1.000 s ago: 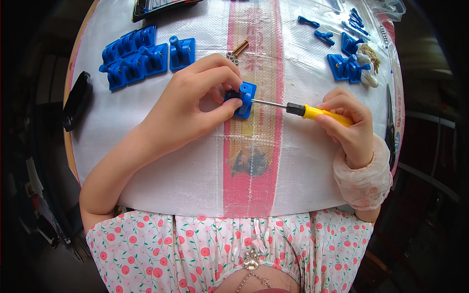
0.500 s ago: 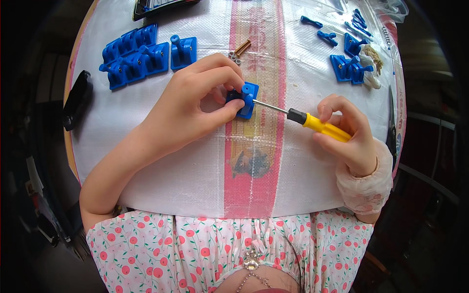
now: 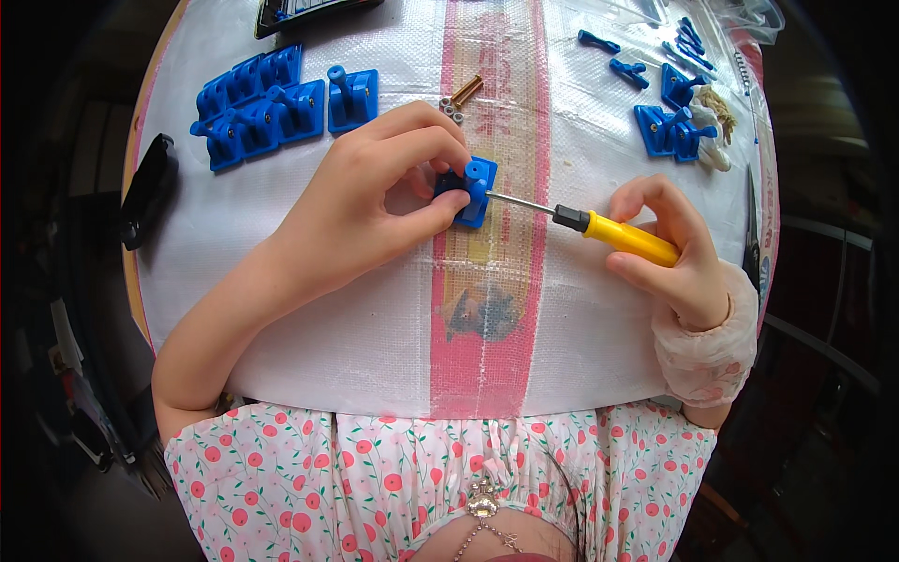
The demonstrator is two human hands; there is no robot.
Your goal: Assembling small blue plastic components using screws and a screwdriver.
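Observation:
My left hand is closed on a small blue plastic bracket at the middle of the table, thumb and fingers pinching its left side. The bracket has a square base and an upright round-topped lever. My right hand holds a screwdriver with a yellow handle and black collar, its fingers curled loosely round the handle. The metal shaft points left, and its tip meets the bracket's right side. Whatever the tip bears on is too small to make out.
Several finished-looking blue brackets stand at the far left, with one more bracket beside them. Brass-coloured bolts and nuts lie beyond my left hand. Far right are more blue brackets and loose levers. A black case lies left.
My right hand has shifted slightly to the right, and its fingers sit a little more open about the screwdriver handle. The left hand and bracket have hardly moved.

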